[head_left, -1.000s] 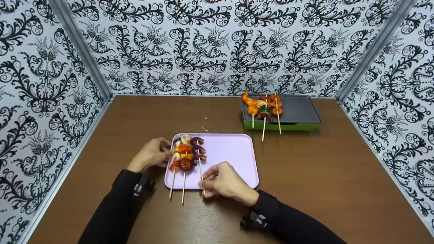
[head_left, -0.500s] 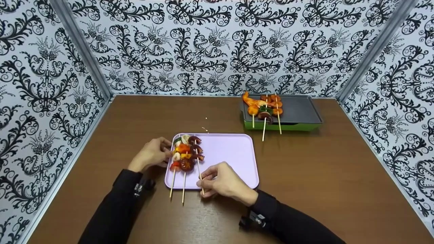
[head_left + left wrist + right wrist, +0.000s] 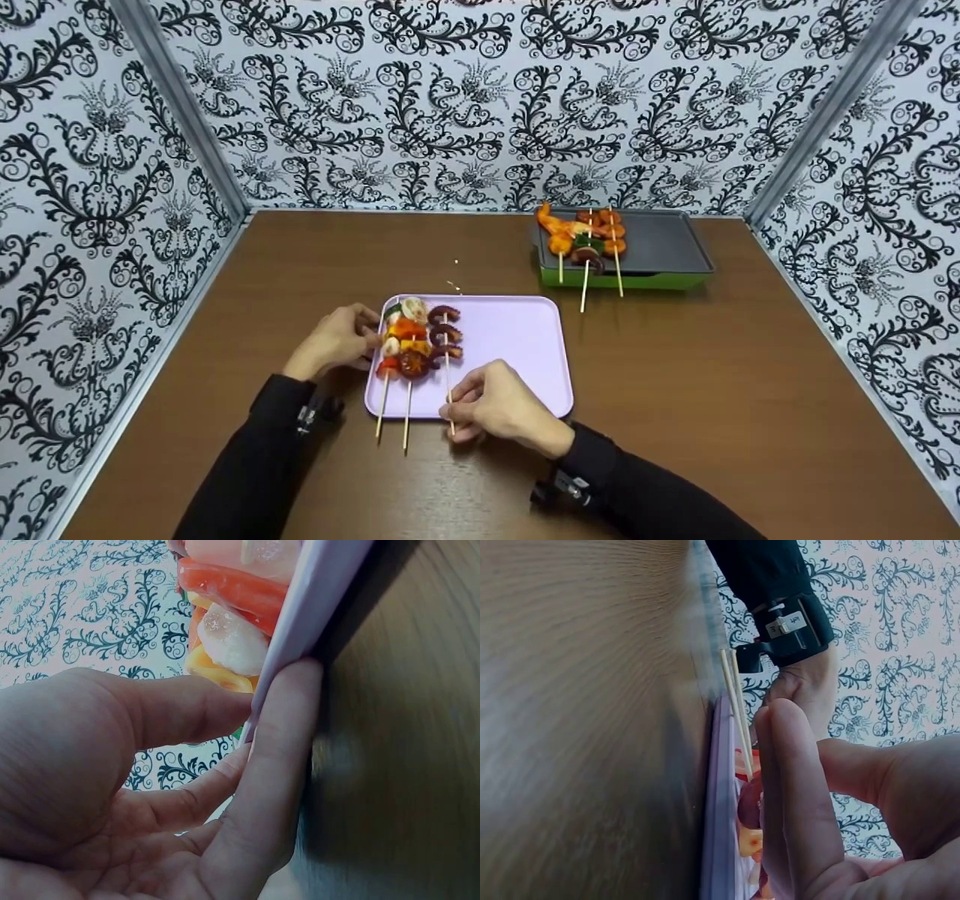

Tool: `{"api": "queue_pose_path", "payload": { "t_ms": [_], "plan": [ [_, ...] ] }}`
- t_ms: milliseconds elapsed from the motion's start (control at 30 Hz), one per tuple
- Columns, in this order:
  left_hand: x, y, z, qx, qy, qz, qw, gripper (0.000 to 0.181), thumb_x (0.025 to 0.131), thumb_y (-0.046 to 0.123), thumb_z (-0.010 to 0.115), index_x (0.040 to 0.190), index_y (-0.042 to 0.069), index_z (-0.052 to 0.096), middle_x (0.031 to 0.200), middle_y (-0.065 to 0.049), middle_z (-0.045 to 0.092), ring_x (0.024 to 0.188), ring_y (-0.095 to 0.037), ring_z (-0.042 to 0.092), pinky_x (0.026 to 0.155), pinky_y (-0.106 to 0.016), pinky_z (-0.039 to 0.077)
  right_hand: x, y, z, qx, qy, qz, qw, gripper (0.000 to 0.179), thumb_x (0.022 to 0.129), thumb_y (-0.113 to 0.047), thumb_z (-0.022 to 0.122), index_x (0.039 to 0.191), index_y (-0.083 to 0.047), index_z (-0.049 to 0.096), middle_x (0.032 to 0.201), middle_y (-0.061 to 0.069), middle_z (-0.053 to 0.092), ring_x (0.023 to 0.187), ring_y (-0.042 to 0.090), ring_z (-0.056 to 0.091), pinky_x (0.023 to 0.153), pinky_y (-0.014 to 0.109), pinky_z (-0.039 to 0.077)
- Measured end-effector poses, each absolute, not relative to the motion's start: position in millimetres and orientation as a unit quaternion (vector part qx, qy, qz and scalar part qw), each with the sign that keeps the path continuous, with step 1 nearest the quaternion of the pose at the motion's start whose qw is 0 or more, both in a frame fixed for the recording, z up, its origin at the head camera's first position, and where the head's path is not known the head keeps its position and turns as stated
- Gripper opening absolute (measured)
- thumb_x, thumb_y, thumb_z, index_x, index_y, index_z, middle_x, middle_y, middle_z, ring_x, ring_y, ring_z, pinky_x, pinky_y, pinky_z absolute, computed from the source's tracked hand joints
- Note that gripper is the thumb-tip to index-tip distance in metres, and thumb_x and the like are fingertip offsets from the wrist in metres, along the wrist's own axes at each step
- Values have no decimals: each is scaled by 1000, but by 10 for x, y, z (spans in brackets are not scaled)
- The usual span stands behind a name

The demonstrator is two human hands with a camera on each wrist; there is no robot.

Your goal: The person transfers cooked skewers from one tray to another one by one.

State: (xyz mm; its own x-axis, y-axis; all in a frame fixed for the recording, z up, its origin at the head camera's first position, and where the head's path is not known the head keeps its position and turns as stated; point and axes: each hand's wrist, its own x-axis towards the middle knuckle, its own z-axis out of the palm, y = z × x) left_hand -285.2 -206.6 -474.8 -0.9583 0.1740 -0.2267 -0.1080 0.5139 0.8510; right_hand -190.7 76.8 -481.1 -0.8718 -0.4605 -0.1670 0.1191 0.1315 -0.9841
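A lilac tray [image 3: 517,352] lies on the table with three skewers towards its left side. My left hand [image 3: 337,343] grips the tray's left rim, thumb above and a finger underneath, as the left wrist view shows. With thumb and fingers my right hand [image 3: 504,403] pinches the lower stick of the octopus-tentacle skewer [image 3: 446,335], the rightmost one. Left of it lie a skewer with a round brown piece [image 3: 413,365] and a vegetable skewer [image 3: 388,367], their bare sticks jutting past the tray's front edge. The right wrist view hides the pinched stick behind the fingers.
At the back right stands a green grill with a dark plate [image 3: 660,240]. Three more skewers [image 3: 587,241] lie on its left part, sticks overhanging the front. Small pale crumbs [image 3: 453,286] dot the brown table [image 3: 675,375] behind the tray. Patterned walls enclose the table.
The food end of the octopus skewer shifted slightly left, then swung back right, apart from the middle skewer. My right hand moved a little with it; the left hand stayed at the rim.
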Motion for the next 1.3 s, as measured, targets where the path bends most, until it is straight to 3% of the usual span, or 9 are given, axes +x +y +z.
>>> {"api": "queue_pose_path", "payload": {
  "t_ms": [533,800,1300],
  "plan": [
    [-2873,-2073,-4759,17,856,495,151,38,93,1,64,130,-1,55,104,-20,56,81,-28,69,65,-39,64,-1870,792,-4806,-119,728,-626,253,22,85,-11,83,91,5,69,81,22,73,60,27,73,58,37,63],
    [-2866,-2067,-4738,12,858,490,152,38,93,4,66,129,-1,55,104,-22,58,79,-28,70,64,-39,64,-1886,791,-4783,-131,728,-618,266,22,87,-10,81,96,5,68,83,21,73,64,32,73,58,38,63],
    [-2872,-2078,-4773,19,861,487,146,37,93,4,66,128,0,56,102,-21,59,78,-28,69,64,-39,64,-1977,897,-4694,-155,794,-552,202,24,91,-13,77,106,4,69,77,14,74,60,28,73,55,41,63]
  ]
}}
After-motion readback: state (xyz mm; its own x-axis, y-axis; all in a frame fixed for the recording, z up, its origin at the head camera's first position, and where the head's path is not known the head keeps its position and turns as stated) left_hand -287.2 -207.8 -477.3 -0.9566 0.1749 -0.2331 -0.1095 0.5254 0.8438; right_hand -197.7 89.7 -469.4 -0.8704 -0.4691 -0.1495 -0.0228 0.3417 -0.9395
